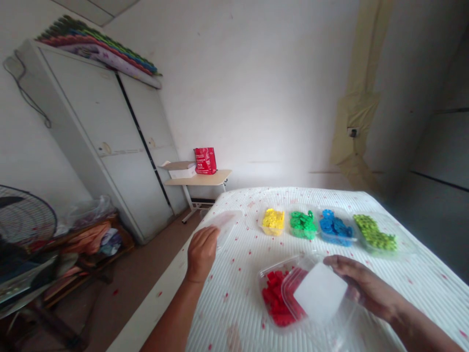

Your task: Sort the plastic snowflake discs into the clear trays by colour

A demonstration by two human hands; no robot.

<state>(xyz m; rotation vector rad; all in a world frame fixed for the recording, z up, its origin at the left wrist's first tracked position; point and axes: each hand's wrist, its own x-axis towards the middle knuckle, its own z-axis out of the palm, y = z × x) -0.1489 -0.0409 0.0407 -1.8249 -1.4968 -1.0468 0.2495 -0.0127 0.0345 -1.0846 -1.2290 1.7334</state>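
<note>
My left hand (pixel 201 252) is closed on a clear plastic lid (pixel 226 222) at the bed's left edge. My right hand (pixel 366 288) grips another clear lid (pixel 319 293), tilted over a clear container of red pieces (pixel 274 298) in front of me. Farther back stand open clear containers in a row: yellow pieces (pixel 273 220), green pieces (pixel 302 224), blue pieces (pixel 334 229) and light green pieces (pixel 374 233).
All of it sits on a white bed sheet with small red spots (pixel 234 288). To the left are a grey wardrobe (pixel 106 142), a small side table (pixel 200 179) with a red bag (pixel 205 160), a fan (pixel 25 220) and floor clutter.
</note>
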